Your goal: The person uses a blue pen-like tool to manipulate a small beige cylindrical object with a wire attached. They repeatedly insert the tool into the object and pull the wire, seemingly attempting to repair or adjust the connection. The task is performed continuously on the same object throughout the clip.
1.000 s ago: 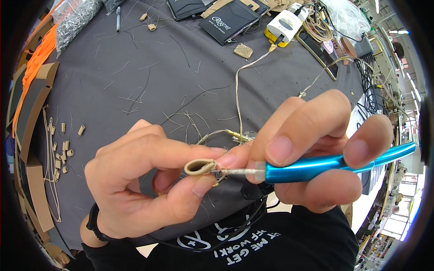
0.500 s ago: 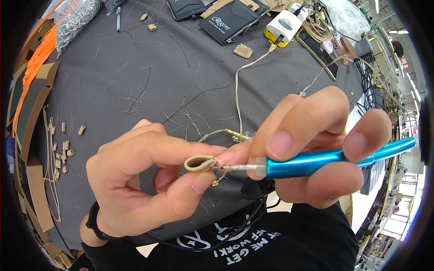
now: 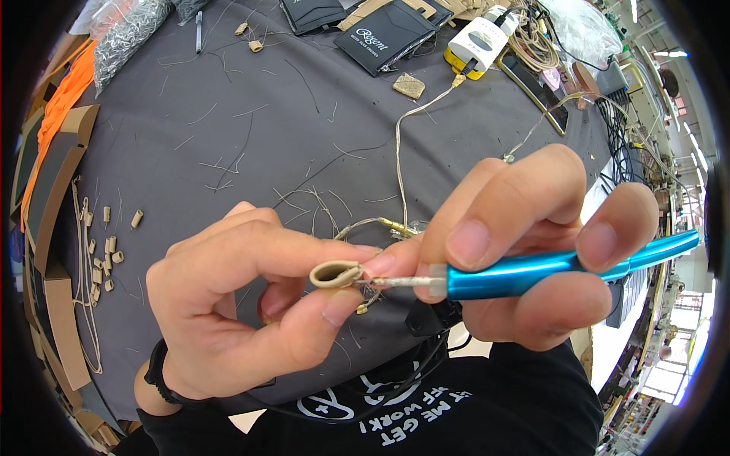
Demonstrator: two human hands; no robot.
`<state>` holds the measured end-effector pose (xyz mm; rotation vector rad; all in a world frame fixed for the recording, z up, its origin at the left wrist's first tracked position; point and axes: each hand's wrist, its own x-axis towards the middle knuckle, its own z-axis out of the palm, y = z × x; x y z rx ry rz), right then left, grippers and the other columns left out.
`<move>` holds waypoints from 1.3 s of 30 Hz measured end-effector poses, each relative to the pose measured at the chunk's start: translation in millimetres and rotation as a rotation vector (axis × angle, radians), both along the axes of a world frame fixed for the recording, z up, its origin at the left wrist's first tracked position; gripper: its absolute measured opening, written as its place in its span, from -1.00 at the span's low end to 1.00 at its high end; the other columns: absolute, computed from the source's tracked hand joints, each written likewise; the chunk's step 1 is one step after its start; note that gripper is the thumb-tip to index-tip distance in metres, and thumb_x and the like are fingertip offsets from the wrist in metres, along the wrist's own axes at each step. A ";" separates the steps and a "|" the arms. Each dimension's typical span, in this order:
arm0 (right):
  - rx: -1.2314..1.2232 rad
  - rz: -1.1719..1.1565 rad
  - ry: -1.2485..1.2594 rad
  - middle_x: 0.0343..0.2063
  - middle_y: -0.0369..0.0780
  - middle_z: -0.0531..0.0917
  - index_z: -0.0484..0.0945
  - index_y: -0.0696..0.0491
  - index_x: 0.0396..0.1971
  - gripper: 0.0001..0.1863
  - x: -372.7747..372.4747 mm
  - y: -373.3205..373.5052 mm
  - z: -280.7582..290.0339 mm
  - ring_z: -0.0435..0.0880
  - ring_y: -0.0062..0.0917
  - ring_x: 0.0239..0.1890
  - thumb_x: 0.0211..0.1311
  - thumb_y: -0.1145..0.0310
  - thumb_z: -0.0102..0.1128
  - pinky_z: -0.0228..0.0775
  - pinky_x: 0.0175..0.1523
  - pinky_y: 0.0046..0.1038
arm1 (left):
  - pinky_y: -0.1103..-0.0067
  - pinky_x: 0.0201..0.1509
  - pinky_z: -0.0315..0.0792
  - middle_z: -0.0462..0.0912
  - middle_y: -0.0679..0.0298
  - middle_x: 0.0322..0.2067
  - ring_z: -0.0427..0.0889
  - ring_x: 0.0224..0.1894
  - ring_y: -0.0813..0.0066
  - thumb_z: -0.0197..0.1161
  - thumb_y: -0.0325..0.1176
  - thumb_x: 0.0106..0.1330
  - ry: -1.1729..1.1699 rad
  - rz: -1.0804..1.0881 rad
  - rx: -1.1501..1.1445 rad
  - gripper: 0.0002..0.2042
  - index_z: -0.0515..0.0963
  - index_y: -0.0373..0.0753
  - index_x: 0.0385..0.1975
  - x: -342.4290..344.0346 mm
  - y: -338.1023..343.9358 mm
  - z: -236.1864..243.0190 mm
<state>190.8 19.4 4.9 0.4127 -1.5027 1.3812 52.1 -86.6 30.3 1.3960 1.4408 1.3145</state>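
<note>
My left hand is closed, thumb and fingers pinching a small tan tube-like loop with its oval opening showing. A shiny blue pen-shaped tool lies across my right hand, gripped between thumb and fingers. Its thin pale metal shaft points left, and the tip sits at the loop's right side. Whether the tip touches the loop, I cannot tell. Index fingertips of both hands come close together just above the tip.
On the dark cloth, more tan tube pieces lie left beside tan cords. Thread scraps are scattered about. A pale cable runs from a white adapter. Black wallets, a phone and a pen lie farther back.
The tool's tip has shifted very slightly left, toward the tan loop. Both hands otherwise keep the same hold and place.
</note>
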 end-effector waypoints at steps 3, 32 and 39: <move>0.005 -0.001 0.009 -0.40 -0.03 0.32 0.05 -0.01 -0.20 -0.70 0.1 0.4 0.6 0.46 -0.45 -0.58 0.15 0.15 -0.27 0.55 -0.44 -0.35 | 0.71 -0.49 0.05 0.34 0.40 -0.68 0.17 -0.57 0.65 0.23 -0.30 -0.05 -0.005 -0.004 -0.003 -0.79 0.47 -0.33 -0.53 0.2 0.4 0.8; -0.240 0.009 -0.550 -0.73 -0.31 0.40 0.26 0.29 -0.21 -0.62 -2.8 -15.6 7.5 0.29 -0.83 -0.76 -0.14 0.69 0.06 -0.05 -0.70 -0.75 | 0.85 -0.71 0.07 0.44 0.34 -0.60 0.22 -0.74 0.79 0.12 -0.04 0.01 -0.503 -0.002 -0.211 -0.61 0.42 -0.33 -0.53 2.5 5.4 -3.8; -0.142 -0.014 -0.640 -0.67 -0.28 0.46 0.33 0.27 -0.28 -0.63 -0.5 -14.8 11.5 0.39 -0.81 -0.65 -0.21 0.69 0.15 0.10 -0.63 -0.74 | 0.84 -0.73 0.08 0.45 0.31 -0.69 0.26 -0.76 0.78 0.06 0.05 0.04 -0.430 -0.034 -0.214 -0.55 0.43 -0.33 -0.59 1.2 3.2 -0.6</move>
